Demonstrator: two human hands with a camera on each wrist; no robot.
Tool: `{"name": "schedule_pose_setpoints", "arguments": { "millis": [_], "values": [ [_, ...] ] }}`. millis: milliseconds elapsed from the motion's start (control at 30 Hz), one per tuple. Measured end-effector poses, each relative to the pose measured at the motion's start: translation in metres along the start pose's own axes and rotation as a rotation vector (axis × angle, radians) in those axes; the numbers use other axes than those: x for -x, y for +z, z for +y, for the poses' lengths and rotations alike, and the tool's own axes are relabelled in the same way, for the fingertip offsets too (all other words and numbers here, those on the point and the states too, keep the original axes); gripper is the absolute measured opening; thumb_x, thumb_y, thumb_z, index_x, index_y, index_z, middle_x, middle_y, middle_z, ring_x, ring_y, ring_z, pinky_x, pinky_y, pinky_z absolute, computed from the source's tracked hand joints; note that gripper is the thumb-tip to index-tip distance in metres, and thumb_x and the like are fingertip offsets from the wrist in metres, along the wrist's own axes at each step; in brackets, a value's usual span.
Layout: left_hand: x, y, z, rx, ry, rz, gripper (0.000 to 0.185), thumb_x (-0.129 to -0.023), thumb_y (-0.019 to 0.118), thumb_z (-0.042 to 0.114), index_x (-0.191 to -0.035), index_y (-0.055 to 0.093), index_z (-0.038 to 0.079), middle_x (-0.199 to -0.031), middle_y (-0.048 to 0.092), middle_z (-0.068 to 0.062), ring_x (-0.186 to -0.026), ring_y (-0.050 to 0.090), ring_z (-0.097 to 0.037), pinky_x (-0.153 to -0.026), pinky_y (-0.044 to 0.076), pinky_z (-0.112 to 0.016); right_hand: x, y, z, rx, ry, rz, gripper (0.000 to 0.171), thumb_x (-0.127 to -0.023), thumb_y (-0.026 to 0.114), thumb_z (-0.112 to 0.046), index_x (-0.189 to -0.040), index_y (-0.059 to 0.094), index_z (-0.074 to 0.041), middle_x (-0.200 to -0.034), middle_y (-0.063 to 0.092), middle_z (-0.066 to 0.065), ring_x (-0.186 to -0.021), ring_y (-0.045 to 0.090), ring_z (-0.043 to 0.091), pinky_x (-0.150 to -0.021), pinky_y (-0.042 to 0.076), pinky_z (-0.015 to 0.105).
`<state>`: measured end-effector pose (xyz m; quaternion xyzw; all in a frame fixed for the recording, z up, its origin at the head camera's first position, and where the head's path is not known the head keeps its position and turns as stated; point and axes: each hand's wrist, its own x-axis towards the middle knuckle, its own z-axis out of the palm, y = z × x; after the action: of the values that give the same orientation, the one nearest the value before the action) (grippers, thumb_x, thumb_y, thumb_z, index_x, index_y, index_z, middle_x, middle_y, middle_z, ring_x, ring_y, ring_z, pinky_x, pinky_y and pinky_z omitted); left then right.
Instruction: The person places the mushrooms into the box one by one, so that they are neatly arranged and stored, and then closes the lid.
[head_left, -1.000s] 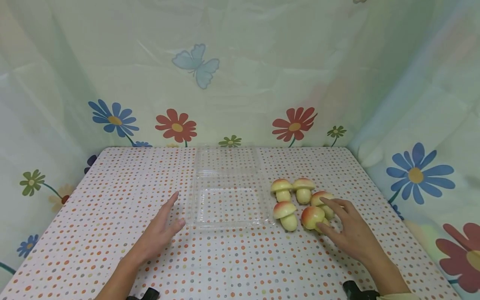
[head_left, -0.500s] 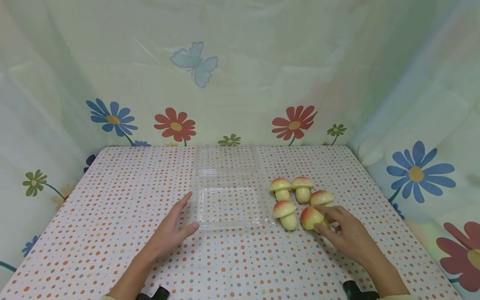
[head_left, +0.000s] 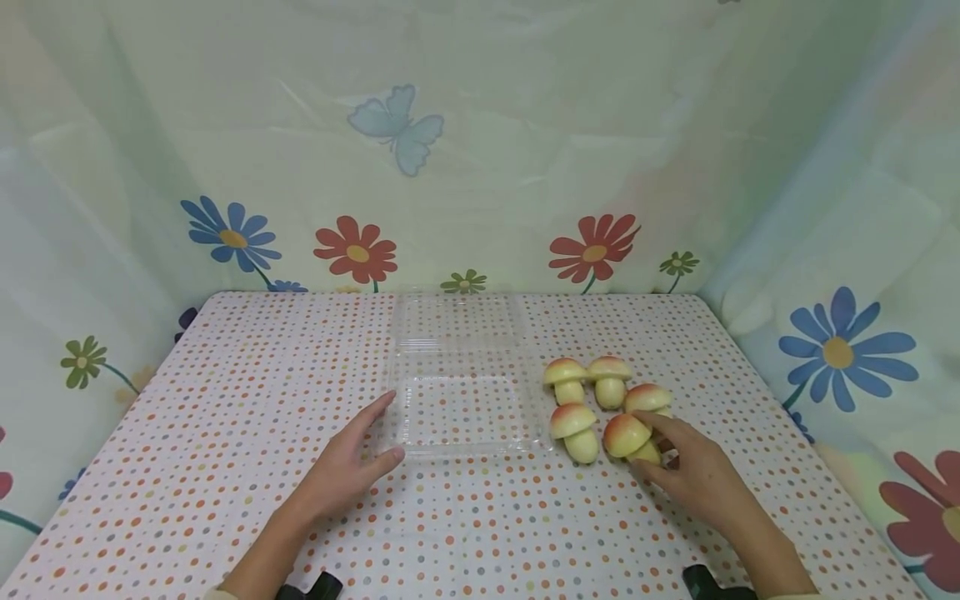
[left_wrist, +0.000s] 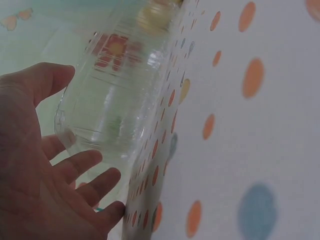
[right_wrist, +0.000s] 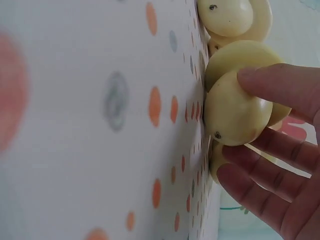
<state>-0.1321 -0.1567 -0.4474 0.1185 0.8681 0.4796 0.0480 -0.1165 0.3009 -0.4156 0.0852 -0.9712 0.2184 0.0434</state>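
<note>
At the edge of the clear box (head_left: 467, 417), left fingers (left_wrist: 102, 186) spread loosely; right fingers (right_wrist: 273, 174) pinch a mushroom (head_left: 627, 437).

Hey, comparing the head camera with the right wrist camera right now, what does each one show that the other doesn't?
Only the head view shows the left hand and, beside it, the clear plastic container.

Only the right wrist view shows the small dark mark on the stem end of the pinched mushroom, and a similar one on a neighbouring mushroom.

Both show the right hand pinching that mushroom between thumb and fingers, other mushrooms close by, and the dotted tablecloth.
</note>
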Motion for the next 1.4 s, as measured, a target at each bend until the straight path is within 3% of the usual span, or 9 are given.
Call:
{"name": "schedule_pose_setpoints", "arguments": {
  "millis": [367,867,1267,1400],
  "values": [
    [-0.001,0.001,0.001,-0.016,0.035,0.011,0.078,-0.1,0.068,0.028,-0.165,0.025,0.024,-0.17,0.03,-0.007,-0.155,0.032,-0.038,-0.122,0.026,-0.067,0.004,-0.004,-0.001,-0.006,-0.033,0.08,0.069,-0.082,0.086,-0.011,-0.143,0.056,-0.004,-0.122,0.069,0.021,-0.093,0.07,0.027,-0.068,0.06,0.033],
    [0.0,0.0,0.002,-0.03,0.043,0.008,0.077,-0.101,0.067,0.031,-0.165,0.026,0.024,-0.17,0.03,-0.009,-0.155,0.032,-0.039,-0.122,0.027,-0.067,0.0,-0.003,-0.007,-0.05,-0.116,0.27,0.069,-0.082,0.086,-0.006,-0.144,0.055,-0.001,-0.125,0.066,0.021,-0.092,0.066,0.031,-0.067,0.061,0.031],
    [0.0,0.0,0.0,-0.017,0.025,0.013,0.078,-0.1,0.068,0.03,-0.165,0.026,0.027,-0.17,0.03,-0.006,-0.155,0.032,-0.036,-0.123,0.026,-0.065,-0.01,0.0,-0.022,-0.09,-0.144,0.327,0.068,-0.082,0.085,-0.002,-0.143,0.056,-0.001,-0.127,0.066,0.022,-0.096,0.069,0.034,-0.068,0.063,0.035],
    [-0.001,0.0,-0.002,-0.01,0.017,0.011,0.078,-0.099,0.069,0.03,-0.165,0.026,0.028,-0.17,0.03,-0.006,-0.156,0.031,-0.036,-0.124,0.026,-0.064,-0.014,0.002,-0.028,-0.115,-0.162,0.34,0.067,-0.082,0.084,-0.001,-0.143,0.056,-0.001,-0.124,0.067,0.02,-0.096,0.068,0.029,-0.069,0.064,0.035]
  ]
}}
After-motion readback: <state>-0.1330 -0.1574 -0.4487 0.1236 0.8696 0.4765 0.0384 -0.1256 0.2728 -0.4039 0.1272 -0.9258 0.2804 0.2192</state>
